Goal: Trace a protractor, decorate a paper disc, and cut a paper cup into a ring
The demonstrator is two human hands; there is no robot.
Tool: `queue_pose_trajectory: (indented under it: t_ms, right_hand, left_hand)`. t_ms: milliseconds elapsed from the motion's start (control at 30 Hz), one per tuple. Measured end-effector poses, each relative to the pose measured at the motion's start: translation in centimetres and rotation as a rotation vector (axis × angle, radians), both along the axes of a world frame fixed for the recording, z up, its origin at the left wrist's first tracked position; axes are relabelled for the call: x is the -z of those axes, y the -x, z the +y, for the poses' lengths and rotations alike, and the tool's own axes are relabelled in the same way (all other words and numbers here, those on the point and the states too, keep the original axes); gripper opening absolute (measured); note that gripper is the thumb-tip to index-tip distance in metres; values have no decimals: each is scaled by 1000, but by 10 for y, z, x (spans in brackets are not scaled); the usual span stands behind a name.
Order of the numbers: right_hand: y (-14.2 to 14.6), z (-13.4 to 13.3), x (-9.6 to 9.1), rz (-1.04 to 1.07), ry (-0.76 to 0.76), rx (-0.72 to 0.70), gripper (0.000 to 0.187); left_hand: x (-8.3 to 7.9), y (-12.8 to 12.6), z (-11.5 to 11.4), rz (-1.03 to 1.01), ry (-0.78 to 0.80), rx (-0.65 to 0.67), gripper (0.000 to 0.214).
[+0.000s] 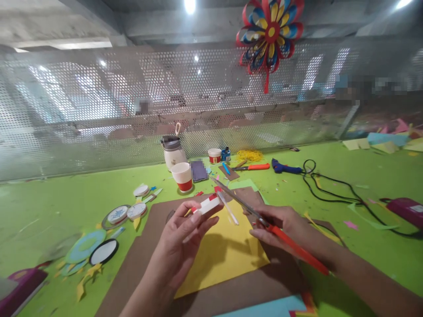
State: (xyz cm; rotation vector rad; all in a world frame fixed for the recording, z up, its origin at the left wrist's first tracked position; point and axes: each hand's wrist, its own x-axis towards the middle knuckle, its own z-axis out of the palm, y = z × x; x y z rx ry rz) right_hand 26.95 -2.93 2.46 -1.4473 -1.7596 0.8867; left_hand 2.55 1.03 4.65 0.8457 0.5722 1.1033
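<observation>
My left hand (180,240) pinches a small white-and-red piece of paper cup (209,204) between thumb and fingers. My right hand (280,224) grips red-handled scissors (243,202), their blades pointing up and left past the far side of the cup piece. Whether the blades touch it, I cannot tell. Below both hands lies a yellow paper sheet (228,264) on a brown board (132,268). A pen with a clear barrel (229,210) lies between the hands on the yellow sheet.
Behind the hands stand a red-banded paper cup (182,176), a white jug (174,154) and a dark phone (199,171). A blue glue gun (286,167) trails a black cord at right. Round paper pieces (117,214) lie at left. A perforated screen (198,101) borders the green table.
</observation>
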Motion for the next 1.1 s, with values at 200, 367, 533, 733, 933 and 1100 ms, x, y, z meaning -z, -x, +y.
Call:
queue_pose_trajectory:
  t_ms: [200,367,533,733,933,1100]
  right_hand:
    - [2,-4,-1,-14,39,-3,46]
    - [4,-5,-5,-69,-21,-13,37]
    - [1,-3,-7,-125,-129,-17,25]
    - [1,-5,-6,-184,-180,-66,26]
    - [4,-6,-7,-158,-114,-108,35]
    - [5,-9,-10,-106,-42,-95,35]
  left_hand:
    - [2,0,1,54,-2,-1,21]
    - [10,1,5,212,-81,-30,20]
    - [11,2,5,302,-77,-51,22]
    - [7,0,2,282,4,2,23]
    - [14,-5,6,262,-6,-57,34]
    - [13,-3,10,280,17,10,42]
